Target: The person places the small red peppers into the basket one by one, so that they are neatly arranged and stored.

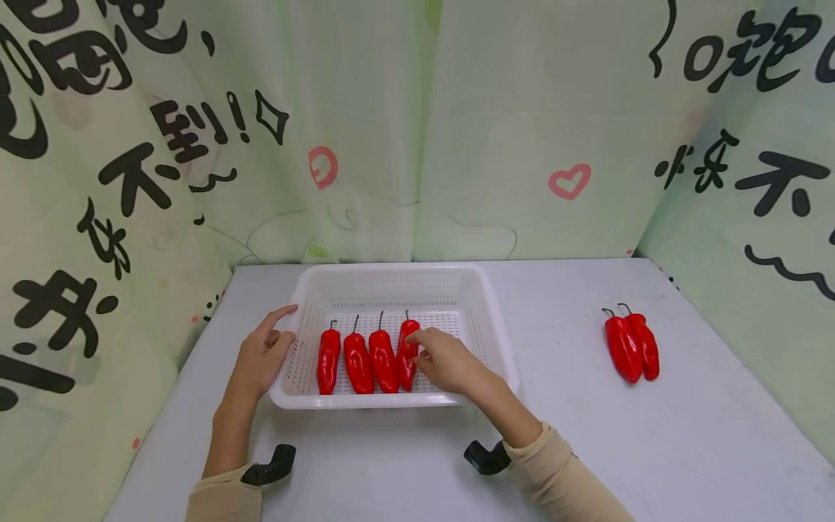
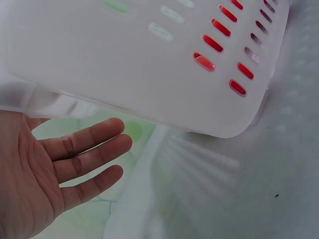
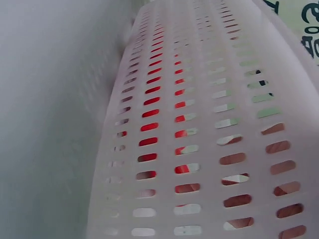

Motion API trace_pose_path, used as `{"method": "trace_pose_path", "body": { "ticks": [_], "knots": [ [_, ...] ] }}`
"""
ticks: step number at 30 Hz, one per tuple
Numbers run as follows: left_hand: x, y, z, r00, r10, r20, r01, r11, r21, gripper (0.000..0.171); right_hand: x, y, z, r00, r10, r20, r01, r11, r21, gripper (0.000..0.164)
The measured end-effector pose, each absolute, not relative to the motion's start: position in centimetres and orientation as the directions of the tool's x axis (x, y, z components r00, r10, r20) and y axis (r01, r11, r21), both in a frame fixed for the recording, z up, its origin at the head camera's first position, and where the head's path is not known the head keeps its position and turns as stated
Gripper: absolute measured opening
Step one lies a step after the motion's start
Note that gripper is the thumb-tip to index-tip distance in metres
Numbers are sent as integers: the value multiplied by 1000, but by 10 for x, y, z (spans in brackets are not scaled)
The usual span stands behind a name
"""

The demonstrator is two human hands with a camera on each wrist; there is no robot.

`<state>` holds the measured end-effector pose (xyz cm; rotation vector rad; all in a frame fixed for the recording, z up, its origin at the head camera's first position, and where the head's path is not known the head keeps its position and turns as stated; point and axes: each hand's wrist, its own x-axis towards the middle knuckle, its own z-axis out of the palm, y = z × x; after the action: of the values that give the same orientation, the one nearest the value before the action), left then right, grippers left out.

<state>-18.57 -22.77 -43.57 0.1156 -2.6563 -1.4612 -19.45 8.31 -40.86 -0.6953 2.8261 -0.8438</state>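
A white perforated plastic basket (image 1: 385, 401) holds several glossy red peppers (image 1: 358, 362) in a row, their dark stems pointing away from me. My left hand (image 1: 262, 355) is at the basket's left rim, index finger and thumb right at the edge. In the left wrist view the other fingers (image 2: 94, 154) stretch out loosely beside the basket's outer wall. Reaching over the near right part of the basket, my right hand (image 1: 450, 362) has bent fingers on the rightmost pepper (image 1: 406, 359) of the row. The basket wall (image 3: 164, 164) largely hides this hand in the right wrist view.
Two more red peppers (image 1: 631, 344) lie side by side on the white table (image 1: 574, 435), right of the basket. A pale green curtain (image 1: 496, 130) with black lettering surrounds the table at the back and sides.
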Motion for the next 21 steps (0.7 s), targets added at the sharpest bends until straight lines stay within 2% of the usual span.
{"method": "trace_pose_path", "body": {
  "ticks": [12,21],
  "knots": [
    [-186,-227,-434,-991,-120,58,-14,525,851,52,-187,100,-397,-916,-371,149,-386,721,-575,49],
    [-184,-227,-433,-992,-123,41,-28,518,855,52,-181,115,-396,-895,-346,281,-446,694,-566,49]
  ]
}}
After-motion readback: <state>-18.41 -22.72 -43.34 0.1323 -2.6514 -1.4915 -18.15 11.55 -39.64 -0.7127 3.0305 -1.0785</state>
